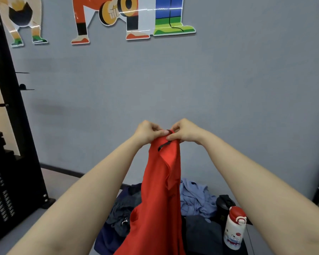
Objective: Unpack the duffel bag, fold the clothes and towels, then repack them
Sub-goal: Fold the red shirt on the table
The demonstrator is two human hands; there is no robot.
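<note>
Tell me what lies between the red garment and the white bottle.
In the head view, a dark folded cloth lies between the red garment and the white bottle.

A plain grey-blue wall (228, 80) fills most of the frame. Along the top edge it carries glossy cartoon stickers (107, 17) of people exercising: legs in green shoes at the upper left, an orange figure gripping a dumbbell in the upper middle, and a blue leg with a green shoe just right of it. Light glints in streaks across the stickers. A black metal gym frame (9, 100) runs down the left side, with a weight stack (0, 196) at its foot in the lower left. A dark skirting board (63, 171) meets the pale grey floor (31, 218). A dark object shows at the right edge, too cropped to tell.
</note>
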